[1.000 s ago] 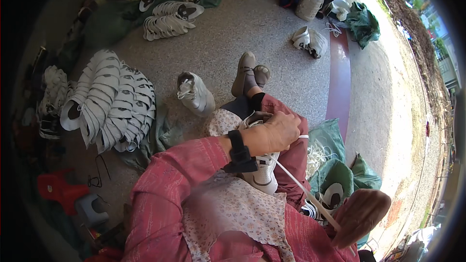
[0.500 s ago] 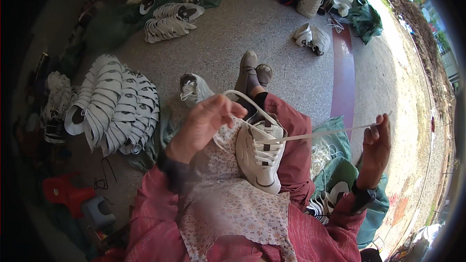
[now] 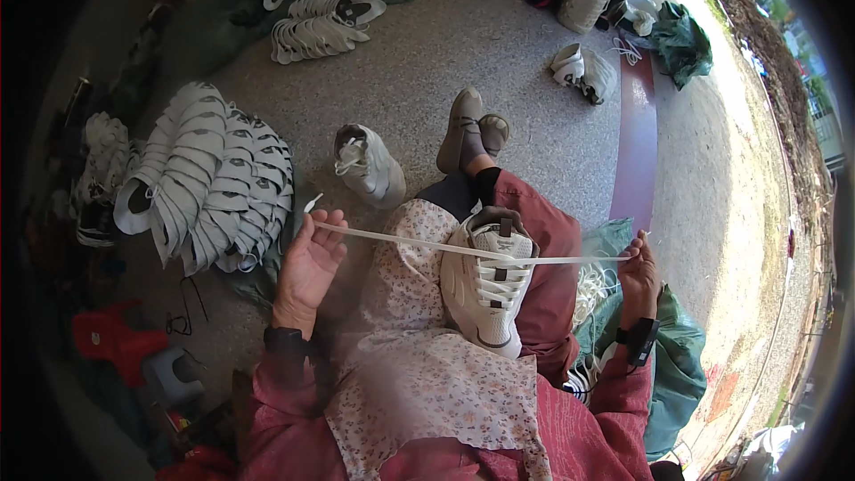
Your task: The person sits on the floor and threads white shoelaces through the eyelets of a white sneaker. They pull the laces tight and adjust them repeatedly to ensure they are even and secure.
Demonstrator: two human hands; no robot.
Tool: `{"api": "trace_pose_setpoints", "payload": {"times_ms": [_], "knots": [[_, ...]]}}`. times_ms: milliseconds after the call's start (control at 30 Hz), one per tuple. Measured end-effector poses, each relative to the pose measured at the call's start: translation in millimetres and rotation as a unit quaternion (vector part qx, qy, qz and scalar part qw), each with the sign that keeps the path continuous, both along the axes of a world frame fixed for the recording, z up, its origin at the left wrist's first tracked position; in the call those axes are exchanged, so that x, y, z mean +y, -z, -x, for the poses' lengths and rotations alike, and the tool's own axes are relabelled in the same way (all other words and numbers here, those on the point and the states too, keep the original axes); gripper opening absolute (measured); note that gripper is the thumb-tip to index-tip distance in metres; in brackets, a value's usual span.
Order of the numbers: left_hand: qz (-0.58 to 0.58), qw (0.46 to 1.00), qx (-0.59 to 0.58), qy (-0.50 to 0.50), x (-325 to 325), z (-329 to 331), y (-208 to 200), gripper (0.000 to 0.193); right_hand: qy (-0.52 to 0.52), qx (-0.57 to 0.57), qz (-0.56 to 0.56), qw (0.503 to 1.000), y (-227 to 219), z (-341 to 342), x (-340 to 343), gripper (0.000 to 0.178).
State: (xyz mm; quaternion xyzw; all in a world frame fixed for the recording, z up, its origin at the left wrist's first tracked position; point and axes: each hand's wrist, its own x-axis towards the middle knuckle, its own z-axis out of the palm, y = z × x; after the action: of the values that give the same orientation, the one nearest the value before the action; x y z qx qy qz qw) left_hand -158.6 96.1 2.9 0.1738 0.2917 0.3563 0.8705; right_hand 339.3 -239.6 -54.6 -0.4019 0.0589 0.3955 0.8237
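A white sneaker [image 3: 485,307] lies on my lap, toe toward me, its lower eyelets crossed by a shoelace. My left hand [image 3: 307,269] pinches one end of the white shoelace [image 3: 401,240] between thumb and fingers, and a short tip sticks up past them. Out to the right, my right hand [image 3: 639,274] grips the other lace end. Both lengths run nearly straight from the upper eyelets and cross over the tongue. A second white sneaker [image 3: 370,165], laces loosely bunched at its opening, stands on the floor beyond my knee.
Stacked white shoe uppers [image 3: 218,187] stand on the floor at left, near a red stool [image 3: 116,338]. More uppers [image 3: 321,31] lie farther off. Beside my right leg, a green bag [image 3: 681,347] sits by a heap of loose white laces [image 3: 590,289].
My left hand has moved left and drawn its slack, looped lace out straight. My right hand has come in toward the shoe and lower, still holding its lace end.
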Motion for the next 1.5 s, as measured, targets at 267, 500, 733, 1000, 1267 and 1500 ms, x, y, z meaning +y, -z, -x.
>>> {"api": "trace_pose_setpoints", "payload": {"times_ms": [267,500,733,1000,1267,1500], "knots": [[0.015,0.979,0.198,0.051,-4.7,13.7,-7.4,0.038,-0.073,-0.119,0.203,0.969,-34.8,54.2,28.3,0.019],[-0.454,0.741,0.457,0.188,-19.1,-51.2,-34.6,0.018,-0.187,-0.502,0.287,0.794,-74.6,106.1,63.5,0.012],[-0.705,0.629,0.205,0.254,-63.4,-173.2,-69.8,0.012,-0.415,-0.412,0.207,0.784,-96.0,124.5,62.2,0.010],[-0.702,0.593,0.215,0.331,-74.3,-226.9,-43.7,0.010,-0.435,-0.293,0.177,0.832,-89.6,119.7,71.4,0.014],[-0.694,0.563,0.258,0.367,-76.3,-232.6,-40.2,0.014,-0.417,-0.284,0.195,0.841,-90.1,121.5,77.3,0.020],[-0.590,0.578,0.223,0.518,-47.1,-249.5,-42.9,0.018,-0.380,-0.320,0.261,0.828,-88.0,137.0,79.6,0.018]]}}
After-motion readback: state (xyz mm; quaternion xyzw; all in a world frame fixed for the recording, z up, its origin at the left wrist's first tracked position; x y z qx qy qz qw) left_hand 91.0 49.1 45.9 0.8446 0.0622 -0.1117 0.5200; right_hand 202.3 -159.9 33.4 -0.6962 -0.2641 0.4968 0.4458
